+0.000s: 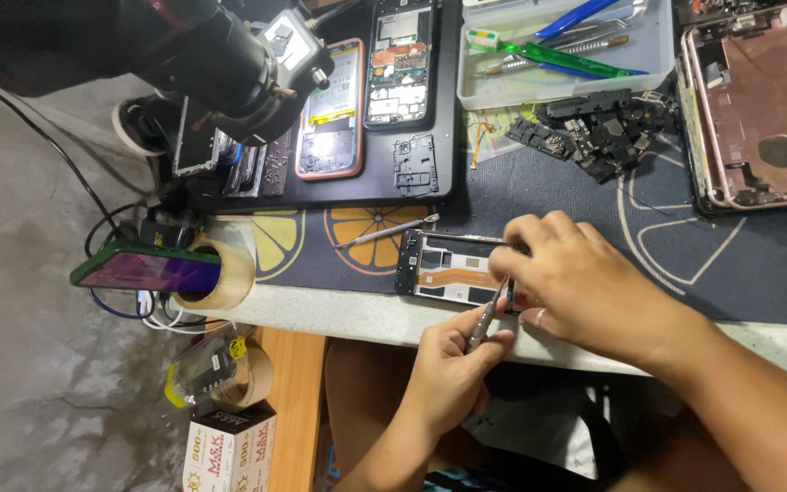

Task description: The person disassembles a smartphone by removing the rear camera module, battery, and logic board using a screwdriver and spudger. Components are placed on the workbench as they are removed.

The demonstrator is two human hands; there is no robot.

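Left hand (448, 378) pinched shut on thin metal tweezers (487, 314), tips up against lower right edge of opened phone (453, 267). Right hand (585, 282) draped over phone's right end, fingers curled down on frame, pressing it to the mat; whether anything is gripped under the palm, cannot tell.

Phone lying flat, back cover off, dark frame, pale inner plate with orange flex strip running across. Sitting right at front edge of table (366, 314), on dark mat with orange-slice print (366, 239). Little room toward the body: table lip just below the phone, left hand hanging off the edge below it. More open mat to the right of right hand, bare up to the pink phone shell (758, 109) at far right.

Slim metal tool (384, 231) lying loose on mat just left and above phone, not touching. Roll of clear tape (229, 273) at table's left corner, a phone with purple screen (148, 271) propped across it, overhanging the edge. Behind: black tray (448, 137) with two more opened phones (366, 91), close above the work spot. Microscope barrel (220, 68) looming upper left. Clear plastic box (567, 68) of tools incl. green toothbrush at top, pile of small black parts (594, 137) beside it. Cardboard box (229, 446) on floor side, lower left.
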